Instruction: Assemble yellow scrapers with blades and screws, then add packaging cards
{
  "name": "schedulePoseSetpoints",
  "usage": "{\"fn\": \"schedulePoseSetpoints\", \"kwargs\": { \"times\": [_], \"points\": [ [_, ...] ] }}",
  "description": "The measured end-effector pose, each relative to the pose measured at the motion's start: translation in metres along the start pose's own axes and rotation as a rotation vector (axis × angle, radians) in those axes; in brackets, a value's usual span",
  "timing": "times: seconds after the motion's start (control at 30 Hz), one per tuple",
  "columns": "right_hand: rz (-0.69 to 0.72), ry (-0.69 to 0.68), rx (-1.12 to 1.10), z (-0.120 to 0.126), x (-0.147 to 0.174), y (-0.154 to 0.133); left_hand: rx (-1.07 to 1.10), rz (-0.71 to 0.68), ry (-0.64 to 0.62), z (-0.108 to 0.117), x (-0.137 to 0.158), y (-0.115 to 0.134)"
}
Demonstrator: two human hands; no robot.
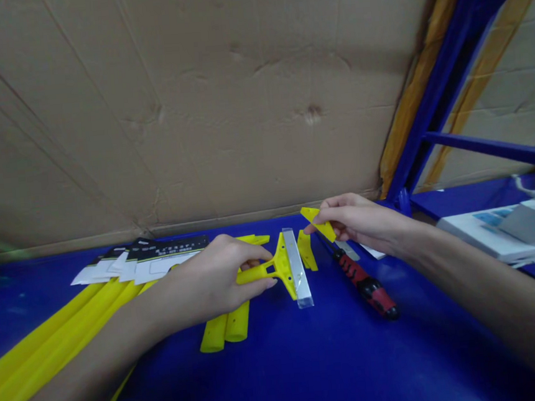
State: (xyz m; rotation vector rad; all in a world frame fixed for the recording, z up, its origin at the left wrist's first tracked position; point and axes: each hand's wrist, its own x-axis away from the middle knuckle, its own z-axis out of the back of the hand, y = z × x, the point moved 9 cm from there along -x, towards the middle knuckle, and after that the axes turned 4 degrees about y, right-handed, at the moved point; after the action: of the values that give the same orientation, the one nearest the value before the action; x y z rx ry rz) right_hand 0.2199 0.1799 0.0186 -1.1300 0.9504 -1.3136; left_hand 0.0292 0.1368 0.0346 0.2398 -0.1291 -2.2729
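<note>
The left hand [224, 270] pinches the neck of a yellow scraper [280, 269] between thumb and fingers, its head just above or on the tabletop [286, 361]. A silvery blade strip [297, 266] runs along the head's far edge; the picture is soft here, so whether it is fastened or merely laid against the plastic is hard to say. The right hand [356, 221] has its fingertips closed on a yellow cover plate [326, 230], held a little apart from the blade.

The step in hand looks like fitting plate to head. The next move seems to call for a steady left grip and for turning the plate so its edges and holes line up.

Just beside the blade lies a second yellow plate [307, 252]. Nearby, a red-and-black screwdriver [368, 285] points toward the right hand. Left of these are yellow tubular handles [237, 322], then printed cards [160, 260] on long yellow handles [72, 323].
</note>
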Motion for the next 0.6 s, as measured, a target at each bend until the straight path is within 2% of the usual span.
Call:
{"fn": "schedulePoseSetpoints", "kwargs": {
  "times": [0.1, 0.3, 0.47, 0.6],
  "points": [
    [-0.021, -0.073, -0.122, -0.004, 0.002, -0.001, 0.003, -0.010, 0.014, 0.000, 0.000, 0.000],
    [0.027, -0.221, -0.169, -0.013, 0.009, -0.011, 0.048, -0.012, 0.000, -0.001, -0.001, 0.003],
    [-0.042, -0.183, -0.136, -0.016, 0.014, -0.006, 0.094, -0.015, -0.013, -0.002, -0.001, 0.004],
    [-0.067, -0.184, -0.069, -0.028, 0.017, 0.002, 0.115, -0.023, 0.014, -0.003, 0.000, 0.002]
  ]
}}
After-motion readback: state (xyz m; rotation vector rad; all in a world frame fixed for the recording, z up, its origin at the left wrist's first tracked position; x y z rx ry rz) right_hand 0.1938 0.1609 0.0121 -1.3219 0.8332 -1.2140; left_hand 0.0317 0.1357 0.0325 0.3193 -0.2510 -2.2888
